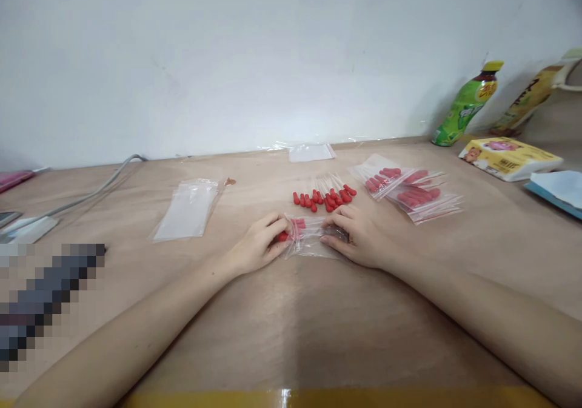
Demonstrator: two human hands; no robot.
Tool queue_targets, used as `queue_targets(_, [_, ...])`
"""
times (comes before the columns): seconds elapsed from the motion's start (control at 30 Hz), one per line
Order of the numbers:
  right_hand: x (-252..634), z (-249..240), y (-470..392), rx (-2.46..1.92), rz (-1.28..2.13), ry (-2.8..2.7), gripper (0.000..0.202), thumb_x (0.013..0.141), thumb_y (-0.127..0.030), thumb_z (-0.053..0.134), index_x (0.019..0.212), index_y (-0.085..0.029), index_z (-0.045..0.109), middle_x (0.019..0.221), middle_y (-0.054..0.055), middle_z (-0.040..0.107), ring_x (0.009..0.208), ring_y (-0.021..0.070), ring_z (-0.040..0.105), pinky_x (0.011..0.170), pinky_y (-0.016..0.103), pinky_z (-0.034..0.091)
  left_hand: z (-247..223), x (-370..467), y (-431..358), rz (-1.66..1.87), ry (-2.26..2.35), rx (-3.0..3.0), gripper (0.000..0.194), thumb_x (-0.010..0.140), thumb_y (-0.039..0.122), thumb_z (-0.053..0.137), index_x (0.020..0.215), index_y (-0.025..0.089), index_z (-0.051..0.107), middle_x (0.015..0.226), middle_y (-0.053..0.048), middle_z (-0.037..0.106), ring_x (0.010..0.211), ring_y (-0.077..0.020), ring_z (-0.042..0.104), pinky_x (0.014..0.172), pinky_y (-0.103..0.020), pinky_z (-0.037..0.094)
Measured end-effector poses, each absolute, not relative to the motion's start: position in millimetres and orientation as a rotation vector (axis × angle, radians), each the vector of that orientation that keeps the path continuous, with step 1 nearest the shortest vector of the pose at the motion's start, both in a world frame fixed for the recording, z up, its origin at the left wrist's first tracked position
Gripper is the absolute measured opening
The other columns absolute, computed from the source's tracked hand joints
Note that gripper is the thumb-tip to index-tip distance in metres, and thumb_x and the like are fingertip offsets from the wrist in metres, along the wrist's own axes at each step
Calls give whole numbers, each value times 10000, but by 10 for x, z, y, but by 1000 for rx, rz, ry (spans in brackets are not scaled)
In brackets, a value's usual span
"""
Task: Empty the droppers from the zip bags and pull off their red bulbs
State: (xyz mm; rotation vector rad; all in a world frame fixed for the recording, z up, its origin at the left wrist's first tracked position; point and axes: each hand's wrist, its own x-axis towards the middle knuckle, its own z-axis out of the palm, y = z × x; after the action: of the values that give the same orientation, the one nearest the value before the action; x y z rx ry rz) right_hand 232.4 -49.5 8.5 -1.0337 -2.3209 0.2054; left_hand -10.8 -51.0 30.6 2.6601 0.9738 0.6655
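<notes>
A clear plastic bag [311,245] lies flat on the table between my two hands. At its left end my left hand [261,244] is closed around red bulb-ended droppers [297,226], which are partly covered by the fingers and the plastic. My right hand [357,235] grips the bag's right end, its fingers and thumb bent around the film. Just beyond the hands is a loose group of droppers [331,198] with red bulbs facing me and thin clear stems pointing away. Whether the held droppers are fully inside the bag, I cannot tell.
Filled zip bags of red droppers [416,197] overlap at right. Flat bags [187,209] lie at left, and another bag [311,152] by the wall. A green bottle [468,105], a yellow tissue pack [511,158] and a grey cable [104,183] lie farther out.
</notes>
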Motion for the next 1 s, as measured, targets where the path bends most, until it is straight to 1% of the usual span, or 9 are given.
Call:
queue_targets(0.17, [2337, 59, -486, -1007, 235, -2315, 172, 793, -283, 562, 923, -176, 596, 861, 70, 535, 811, 180, 491, 732, 320, 426, 262, -190, -430, 918, 919, 2346, 116, 781, 259, 573, 824, 155, 600, 877, -64, 553, 774, -138, 554, 674, -261, 473])
queue_targets(0.3, [2340, 50, -481, -1013, 233, -2309, 174, 791, -294, 564, 920, -183, 599, 869, 68, 544, 818, 182, 502, 734, 324, 431, 385, -467, -241, 872, 1014, 2129, 130, 680, 268, 676, 768, 176, 654, 854, -57, 615, 766, -151, 599, 660, -273, 502])
queue_targets(0.4, [2331, 66, -485, -1024, 218, -2313, 168, 788, -290, 569, 912, -182, 601, 863, 69, 551, 805, 181, 509, 723, 325, 432, 537, -820, -65, 813, 1112, 2053, 153, 611, 296, 724, 717, 200, 670, 800, -44, 656, 750, -175, 629, 714, -338, 521])
queue_targets(0.47, [2325, 74, -486, -1034, 215, -2322, 168, 788, -285, 569, 913, -179, 603, 864, 72, 551, 807, 183, 508, 719, 326, 432, 640, -1038, 21, 908, 1204, 1966, 210, 547, 305, 759, 711, 202, 678, 825, -55, 676, 823, -216, 638, 780, -390, 514])
queue_targets(0.53, [2321, 72, -482, -1037, 217, -2329, 168, 792, -289, 563, 910, -177, 604, 864, 74, 549, 815, 187, 503, 722, 330, 431, 731, -1162, 62, 996, 1301, 1894, 243, 526, 310, 767, 730, 203, 690, 837, -60, 687, 890, -244, 628, 824, -418, 501])
queue_targets(0.63, [2323, 56, -472, -1026, 222, -2328, 175, 797, -303, 556, 904, -171, 600, 855, 73, 548, 814, 187, 500, 731, 336, 430, 803, -1096, 66, 1230, 1462, 1843, 201, 561, 296, 743, 734, 208, 691, 800, -37, 691, 847, -220, 630, 821, -391, 508])
queue_targets(0.73, [2329, 46, -466, -1010, 207, -2327, 168, 796, -304, 557, 899, -178, 598, 855, 71, 554, 813, 187, 505, 734, 337, 430, 742, -807, 73, 1398, 1602, 1891, 190, 603, 284, 708, 767, 190, 684, 790, -29, 684, 778, -185, 624, 772, -338, 521])
queue_targets(0.83, [2334, 51, -468, -1002, 203, -2329, 166, 794, -303, 559, 902, -184, 601, 855, 71, 558, 808, 188, 512, 718, 329, 434, 592, -476, 98, 1320, 1612, 2139, 180, 680, 283, 642, 820, 177, 682, 816, -31, 666, 751, -166, 614, 706, -287, 519])
queue_targets(1.0, [2335, 65, -472, -1006, 202, -2338, 171, 798, -306, 557, 909, -185, 605, 858, 72, 558, 815, 188, 512, 733, 334, 433, 433, -101, 110, 998, 1590, 2638, 170, 795, 257, 530, 842, 183, 675, 879, -61, 636, 798, -182, 588, 746, -307, 454])
